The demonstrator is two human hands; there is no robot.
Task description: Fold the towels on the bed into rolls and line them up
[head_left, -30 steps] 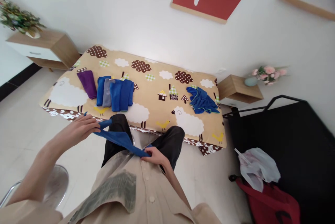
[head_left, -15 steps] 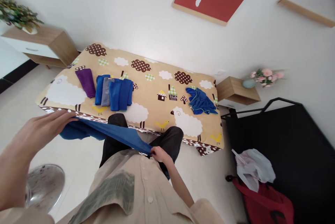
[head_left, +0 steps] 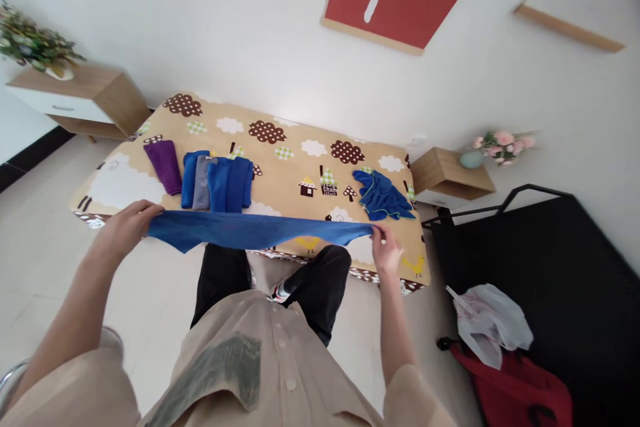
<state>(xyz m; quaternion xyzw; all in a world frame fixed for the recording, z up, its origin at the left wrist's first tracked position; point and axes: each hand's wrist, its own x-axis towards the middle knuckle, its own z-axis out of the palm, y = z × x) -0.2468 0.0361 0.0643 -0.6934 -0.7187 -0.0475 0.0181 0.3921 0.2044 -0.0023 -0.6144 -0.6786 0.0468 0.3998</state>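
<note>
A blue cloth (head_left: 250,230), which looks like a towel, is stretched nearly level above my knees at the bed's front edge. My left hand (head_left: 126,226) pinches one end, and my right hand (head_left: 385,248) pinches the other. Its lower edge hangs loose and uneven. Behind it on the bed lies a row of folded blue cloths (head_left: 231,182) with a grey folded cloth (head_left: 202,180) among them. A folded purple cloth (head_left: 164,166) lies to their left. Toward the bed's right end sits a crumpled blue cloth (head_left: 384,195) with a pale green edge.
The bed (head_left: 280,174) has a sheep-and-cloud patterned sheet. Small cabinets stand left (head_left: 75,97) and right (head_left: 445,174), bearing flowers. At the right, a black surface (head_left: 540,260) holds a white plastic bag (head_left: 493,320) and a red bag (head_left: 520,387).
My right hand has moved right and up, pulling the blue cloth out taut. My left hand has shifted slightly right, and the cloth now spans level instead of sloping down.
</note>
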